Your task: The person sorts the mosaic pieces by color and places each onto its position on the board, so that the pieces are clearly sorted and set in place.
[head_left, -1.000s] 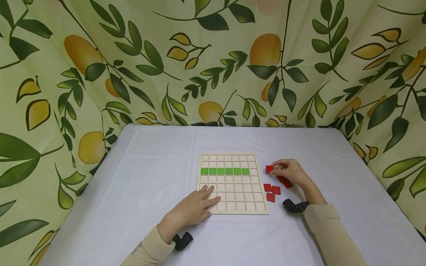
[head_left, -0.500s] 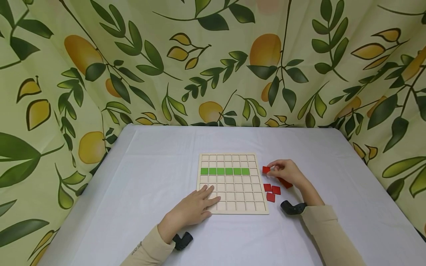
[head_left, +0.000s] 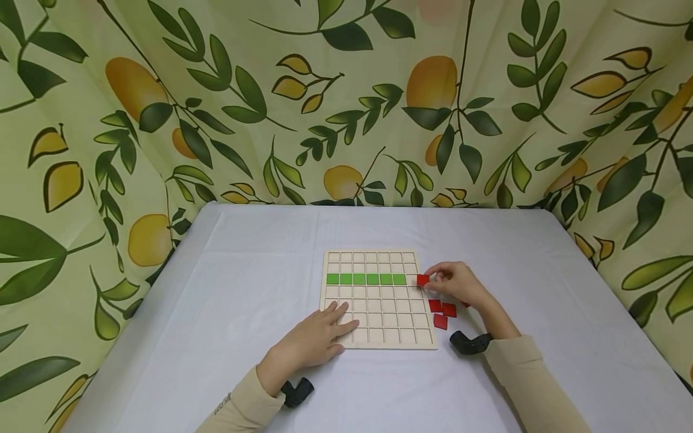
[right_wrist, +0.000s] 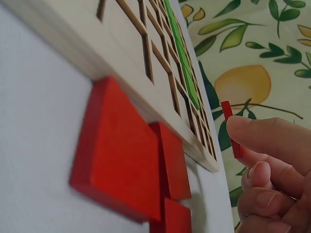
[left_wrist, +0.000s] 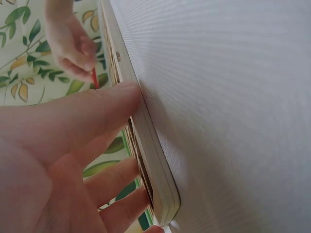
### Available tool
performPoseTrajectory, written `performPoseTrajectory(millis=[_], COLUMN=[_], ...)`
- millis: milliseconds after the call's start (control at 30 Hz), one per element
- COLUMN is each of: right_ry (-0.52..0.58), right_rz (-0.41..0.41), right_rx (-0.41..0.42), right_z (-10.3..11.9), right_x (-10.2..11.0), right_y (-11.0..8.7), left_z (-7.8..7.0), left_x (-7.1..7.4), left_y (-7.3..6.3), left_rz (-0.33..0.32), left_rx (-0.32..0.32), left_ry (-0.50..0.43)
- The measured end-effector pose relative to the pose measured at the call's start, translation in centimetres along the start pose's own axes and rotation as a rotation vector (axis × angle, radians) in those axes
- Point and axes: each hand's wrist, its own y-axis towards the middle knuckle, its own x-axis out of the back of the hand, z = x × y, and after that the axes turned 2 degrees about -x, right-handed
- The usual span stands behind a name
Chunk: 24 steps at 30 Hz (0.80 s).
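A wooden grid board [head_left: 382, 305] lies on the table, with a row of green square tiles [head_left: 366, 279] across its third line from the top; the rightmost cell of that row is bare. My right hand [head_left: 456, 284] pinches a red square tile [head_left: 423, 280] between thumb and fingertips, over the board's right edge beside that cell. The right wrist view shows the tile [right_wrist: 226, 110] held on edge, raised off the board. My left hand [head_left: 311, 338] rests with spread fingers on the board's lower left corner; in the left wrist view its thumb [left_wrist: 112, 99] lies against the board's side.
Several loose red tiles [head_left: 449, 310] lie right of the board, one partly hidden behind my right hand. Black wrist devices [head_left: 470, 343] sit at both cuffs. White cloth [head_left: 260, 252] covers the table, and a leaf-and-fruit patterned curtain [head_left: 216, 162] hangs around it.
My right hand has moved left with the red tile, from beside the board to over its right edge. The left hand has stayed in place.
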Motion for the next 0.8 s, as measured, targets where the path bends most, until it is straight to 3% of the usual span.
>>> performPoseTrajectory(millis=[600, 800], right_ry=[0.064, 0.049], right_rz=[0.043, 0.042], right_rx=[0.038, 0.088], right_z=[1.5, 1.9], right_x=[-2.1, -2.6], right_y=[-0.2, -0.1], left_z=[0.2, 0.2], left_x=[-0.2, -0.2], left_y=[0.2, 0.2], left_rz=[0.002, -0.002], left_rx=[0.007, 0.006], left_ry=[0.023, 0.023])
